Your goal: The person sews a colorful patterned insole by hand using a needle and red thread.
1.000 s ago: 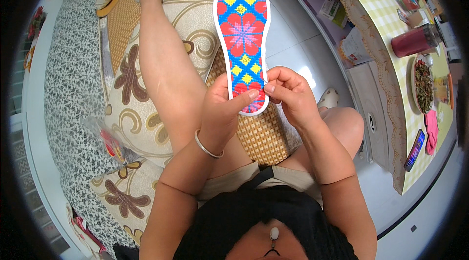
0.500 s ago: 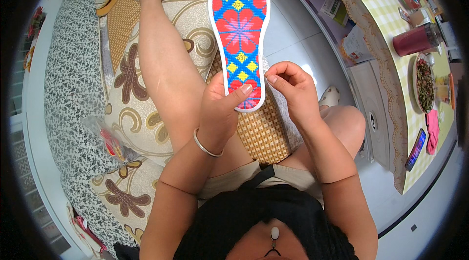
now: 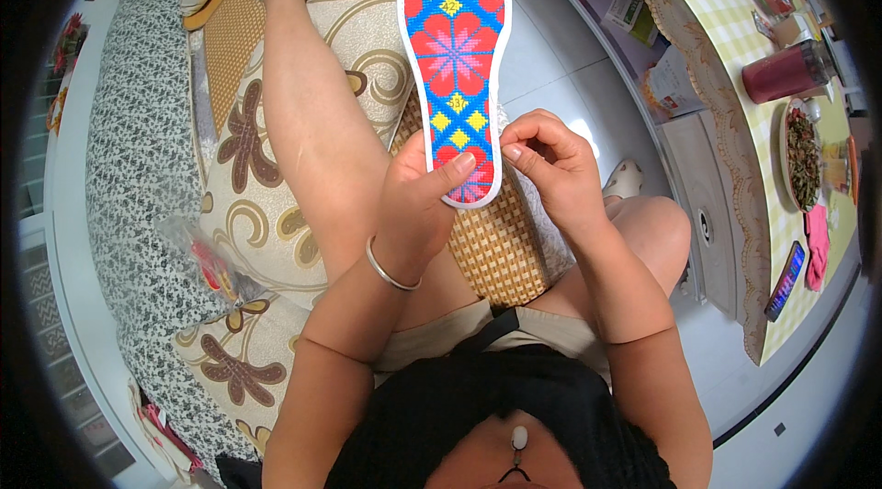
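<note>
A long shoe insole with a white rim and a red-flower, blue-lattice and yellow-diamond pattern (image 3: 456, 57) stands at twelve o'clock of the view, its heel end reaching down almost to the centre. The bare left hand with a silver bangle on its wrist (image 3: 418, 181) has its grip clasped on that heel from the seven o'clock side, thumb laid flat over the pattern. The bare right hand (image 3: 554, 163) is just beside the heel at one o'clock, thumb and forefinger drawn close at the white rim; I cannot tell whether its grip pinches anything. Below the heel, toward five o'clock, lies a tan-and-cream woven surface (image 3: 501, 255). The table under a yellow-and-white checked cloth (image 3: 765, 195) curves from one to four o'clock, bearing a dark red lidded cylindrical cup (image 3: 788, 73) near two and a pink crumpled cloth (image 3: 816, 250) just past three
</note>
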